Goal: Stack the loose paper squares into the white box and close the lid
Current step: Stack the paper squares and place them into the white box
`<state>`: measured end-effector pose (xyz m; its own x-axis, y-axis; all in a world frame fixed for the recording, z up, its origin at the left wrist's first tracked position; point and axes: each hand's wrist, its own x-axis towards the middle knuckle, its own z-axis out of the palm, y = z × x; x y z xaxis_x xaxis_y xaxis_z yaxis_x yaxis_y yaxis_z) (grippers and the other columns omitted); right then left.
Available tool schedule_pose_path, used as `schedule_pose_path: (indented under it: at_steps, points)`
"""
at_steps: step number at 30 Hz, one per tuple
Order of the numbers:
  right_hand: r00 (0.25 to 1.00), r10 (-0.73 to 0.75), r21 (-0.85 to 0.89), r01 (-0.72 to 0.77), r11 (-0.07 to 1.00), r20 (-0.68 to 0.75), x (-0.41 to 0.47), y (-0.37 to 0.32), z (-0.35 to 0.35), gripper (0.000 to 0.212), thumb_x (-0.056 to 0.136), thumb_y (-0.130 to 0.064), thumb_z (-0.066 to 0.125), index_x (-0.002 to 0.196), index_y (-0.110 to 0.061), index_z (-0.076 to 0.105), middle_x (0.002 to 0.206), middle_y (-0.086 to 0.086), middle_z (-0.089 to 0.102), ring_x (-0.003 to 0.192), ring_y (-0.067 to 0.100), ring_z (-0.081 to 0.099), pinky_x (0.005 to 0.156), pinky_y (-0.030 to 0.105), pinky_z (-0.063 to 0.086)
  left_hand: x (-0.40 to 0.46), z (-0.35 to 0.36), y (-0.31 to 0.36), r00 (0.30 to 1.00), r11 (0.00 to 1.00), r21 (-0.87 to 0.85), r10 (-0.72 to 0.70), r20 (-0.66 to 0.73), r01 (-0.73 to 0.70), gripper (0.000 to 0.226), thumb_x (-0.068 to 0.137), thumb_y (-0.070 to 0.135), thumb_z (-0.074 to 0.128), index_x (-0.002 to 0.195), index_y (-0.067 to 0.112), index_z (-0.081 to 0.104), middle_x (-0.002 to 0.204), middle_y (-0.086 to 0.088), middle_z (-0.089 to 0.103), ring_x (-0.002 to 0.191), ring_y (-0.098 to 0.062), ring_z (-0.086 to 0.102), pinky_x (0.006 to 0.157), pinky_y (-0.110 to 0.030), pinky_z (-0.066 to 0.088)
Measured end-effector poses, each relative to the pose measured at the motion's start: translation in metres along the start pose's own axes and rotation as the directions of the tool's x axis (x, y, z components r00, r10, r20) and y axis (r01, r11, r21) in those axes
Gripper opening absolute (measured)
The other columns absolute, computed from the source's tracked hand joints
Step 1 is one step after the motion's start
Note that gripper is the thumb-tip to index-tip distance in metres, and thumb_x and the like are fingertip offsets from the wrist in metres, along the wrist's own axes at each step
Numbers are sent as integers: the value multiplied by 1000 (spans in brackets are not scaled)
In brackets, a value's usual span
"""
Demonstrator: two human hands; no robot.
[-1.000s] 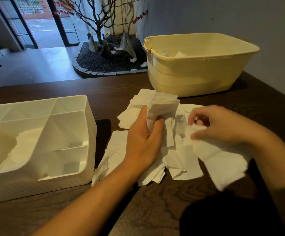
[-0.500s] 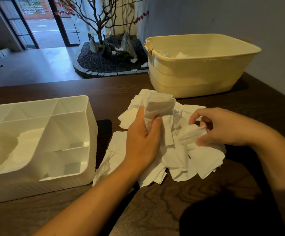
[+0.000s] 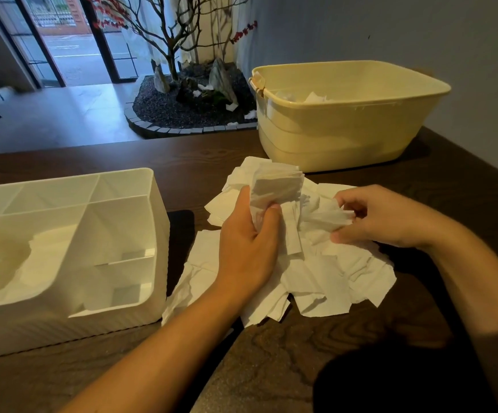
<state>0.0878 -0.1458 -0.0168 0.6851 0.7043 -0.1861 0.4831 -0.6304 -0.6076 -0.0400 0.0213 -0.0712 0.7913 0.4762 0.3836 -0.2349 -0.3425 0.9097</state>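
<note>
A heap of loose white paper squares (image 3: 325, 278) lies on the dark wooden table (image 3: 286, 353) in the middle of the view. My left hand (image 3: 247, 242) grips a small upright stack of squares (image 3: 277, 186) above the heap's left part. My right hand (image 3: 381, 216) pinches one crumpled square (image 3: 328, 217) just right of that stack. The white box (image 3: 158, 234) stands open at the left, divided into compartments, with some white paper in its large left compartment. No lid can be made out.
A cream plastic tub (image 3: 346, 135) holding a few paper scraps stands at the back right, close behind the heap. The table's far edge runs behind it, with an indoor rock garden and bare tree (image 3: 188, 93) beyond. A wall rises at the right.
My right hand has drawn its paper square up and leftward toward the stack, and the square has crumpled. The left hand keeps hold of its stack, tilted slightly more upright.
</note>
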Motion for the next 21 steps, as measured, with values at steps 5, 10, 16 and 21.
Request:
schedule_pose_path:
  at_steps: [5,10,16,21]
  points:
    - [972,-19,181,63,981,-236,-3,-1,-3,8,89,-27,71,87,-22,77,79,0,73,73,14,68,64,27,49,1,0,-3,1000,1000,4,21,-6,-21,19,95,34,46,107,48,50,99,37,62,98,6,60,78,-7,47]
    - [942,39,450,123,885,-333,-2,-5,2,11,95,-20,65,97,-13,74,91,14,74,77,19,69,67,29,52,-1,1,-4,999,999,-20,27,-19,-27,23,96,32,46,116,42,52,106,23,66,101,0,62,82,-12,49]
    - [932,128,782,204,589,-340,-2,-12,-3,13,94,-13,63,104,-15,71,93,7,77,80,16,73,68,27,59,0,-1,-4,999,998,-54,-35,-38,33,23,95,35,47,111,50,52,109,21,67,104,-3,64,91,-33,55]
    - [980,-10,902,187,389,-198,-4,-25,10,27,89,-7,60,114,-10,67,103,11,75,89,19,73,79,31,60,1,-3,-2,989,964,-230,-145,-21,136,20,103,22,53,119,30,62,110,8,73,103,-11,69,85,-29,56]
